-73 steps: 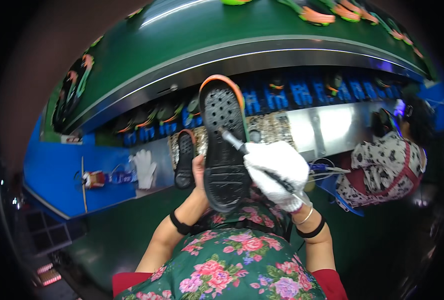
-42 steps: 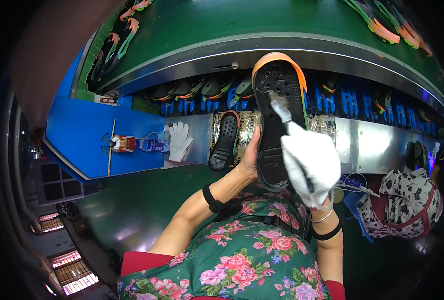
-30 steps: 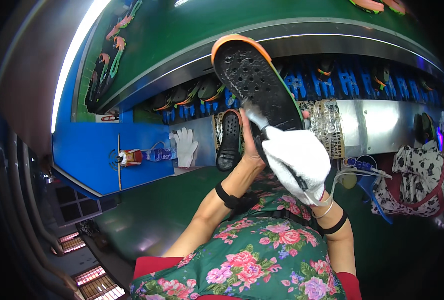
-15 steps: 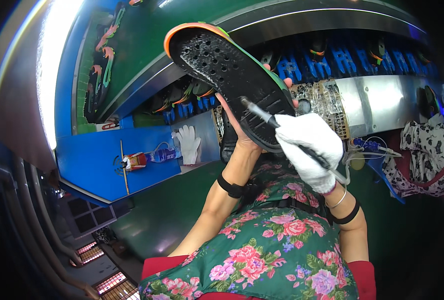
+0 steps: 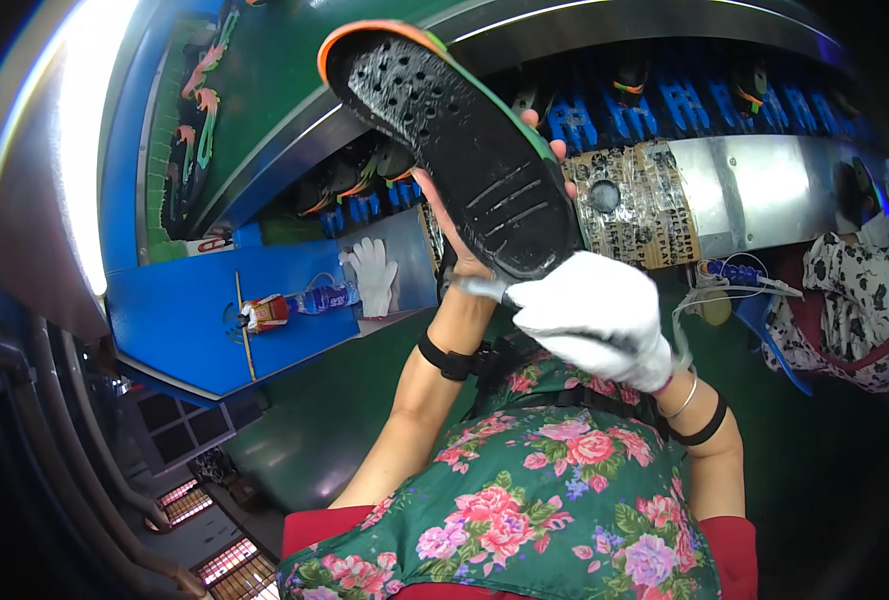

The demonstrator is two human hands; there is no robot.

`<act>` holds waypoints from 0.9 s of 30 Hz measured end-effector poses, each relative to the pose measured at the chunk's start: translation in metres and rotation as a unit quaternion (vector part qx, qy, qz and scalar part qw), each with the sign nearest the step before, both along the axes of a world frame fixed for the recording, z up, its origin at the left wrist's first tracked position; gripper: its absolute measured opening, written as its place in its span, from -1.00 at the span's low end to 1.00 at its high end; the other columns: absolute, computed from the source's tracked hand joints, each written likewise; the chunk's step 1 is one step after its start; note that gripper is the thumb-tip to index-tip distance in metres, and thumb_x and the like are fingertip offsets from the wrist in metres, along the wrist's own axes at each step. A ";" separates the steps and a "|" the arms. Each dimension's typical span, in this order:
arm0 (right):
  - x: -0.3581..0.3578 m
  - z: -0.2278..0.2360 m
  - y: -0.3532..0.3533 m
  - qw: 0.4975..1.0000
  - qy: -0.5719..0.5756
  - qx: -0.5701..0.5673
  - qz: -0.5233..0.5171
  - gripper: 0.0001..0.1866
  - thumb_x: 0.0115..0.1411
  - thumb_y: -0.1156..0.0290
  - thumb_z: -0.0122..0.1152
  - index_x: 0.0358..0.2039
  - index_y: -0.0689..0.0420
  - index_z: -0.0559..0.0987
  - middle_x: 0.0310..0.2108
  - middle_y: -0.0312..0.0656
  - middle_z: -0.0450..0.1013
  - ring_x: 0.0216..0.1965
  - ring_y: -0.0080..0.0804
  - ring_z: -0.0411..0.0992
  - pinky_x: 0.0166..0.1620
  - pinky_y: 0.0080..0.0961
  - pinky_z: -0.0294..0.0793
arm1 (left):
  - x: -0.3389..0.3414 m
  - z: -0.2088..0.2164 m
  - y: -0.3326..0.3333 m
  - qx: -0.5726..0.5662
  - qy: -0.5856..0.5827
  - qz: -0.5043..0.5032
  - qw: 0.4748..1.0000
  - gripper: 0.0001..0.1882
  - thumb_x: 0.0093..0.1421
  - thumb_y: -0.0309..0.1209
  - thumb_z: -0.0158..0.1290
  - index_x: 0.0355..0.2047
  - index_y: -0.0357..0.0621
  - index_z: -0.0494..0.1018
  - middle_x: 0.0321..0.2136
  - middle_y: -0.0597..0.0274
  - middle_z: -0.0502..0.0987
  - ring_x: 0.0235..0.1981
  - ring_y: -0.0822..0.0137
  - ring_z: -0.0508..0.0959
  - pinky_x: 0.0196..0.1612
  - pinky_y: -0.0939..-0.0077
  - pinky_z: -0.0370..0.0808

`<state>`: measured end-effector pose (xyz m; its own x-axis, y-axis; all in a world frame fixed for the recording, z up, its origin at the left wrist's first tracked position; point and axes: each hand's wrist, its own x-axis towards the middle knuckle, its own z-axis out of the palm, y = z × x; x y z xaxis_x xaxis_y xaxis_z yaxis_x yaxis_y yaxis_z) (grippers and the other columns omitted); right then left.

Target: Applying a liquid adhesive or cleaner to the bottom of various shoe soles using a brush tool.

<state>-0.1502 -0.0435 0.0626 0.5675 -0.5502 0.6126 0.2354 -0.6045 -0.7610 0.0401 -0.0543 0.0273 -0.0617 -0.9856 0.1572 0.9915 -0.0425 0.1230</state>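
Observation:
A shoe sole (image 5: 485, 175), black inside with an orange and green rim, is held up in my bare left hand (image 5: 452, 232). Its inner face is toward me, with holes at the far end and short grooves at the near end; wet-looking shine covers parts of it. My left thumb lies along one side, and fingertips show at the other. My right hand (image 5: 600, 315), in a white glove, is closed around a thin brush (image 5: 483, 288) with a pale hose behind it. The blurred brush tip is beside the sole's near end, in front of my left wrist.
Behind the sole runs a metal-edged line with blue holders (image 5: 685, 110) and more soles. A taped cardboard piece (image 5: 655, 225) covers part of the metal ledge. On the left, a blue panel (image 5: 175, 320) carries a bottle (image 5: 325, 297) and a white glove (image 5: 373, 275). Patterned cloth (image 5: 845, 300) hangs right.
The brush has moved off the sole's grooved area, down and left past its near end. The sole has shifted slightly up and left in my left hand.

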 end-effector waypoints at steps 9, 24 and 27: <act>-0.006 -0.006 0.003 0.999 0.024 0.041 -0.009 -0.70 0.11 0.49 0.58 -0.10 -0.01 0.84 -0.14 -0.20 0.76 -0.20 -0.27 0.71 -0.12 -0.38 0.68 | 0.020 -0.009 0.003 0.008 -0.032 -0.108 0.994 0.31 0.20 0.67 -0.12 0.61 -0.13 0.03 0.53 -0.21 0.17 0.38 -0.34 0.42 0.30 -0.25 0.57; -0.012 0.005 -0.006 0.997 0.075 -0.016 -0.029 -0.68 0.16 0.55 0.53 -0.05 0.07 0.82 -0.08 -0.18 0.76 -0.17 -0.28 0.71 -0.12 -0.37 0.67 | 0.060 -0.010 0.007 0.120 -0.238 -0.201 0.943 0.19 0.27 0.43 0.04 0.61 -0.19 0.03 0.48 -0.51 0.16 0.30 -0.51 0.46 0.27 -0.33 0.56; -0.014 0.002 -0.004 0.983 0.137 -0.114 0.034 -0.62 0.25 0.58 0.38 0.09 0.10 0.75 0.06 -0.11 0.71 -0.05 -0.20 0.70 -0.05 -0.29 0.69 | 0.067 -0.004 0.008 0.186 -0.255 -0.210 0.925 -0.02 0.36 0.21 0.07 0.58 -0.14 0.15 0.46 -0.42 0.27 0.37 -0.53 0.40 0.38 -0.46 0.40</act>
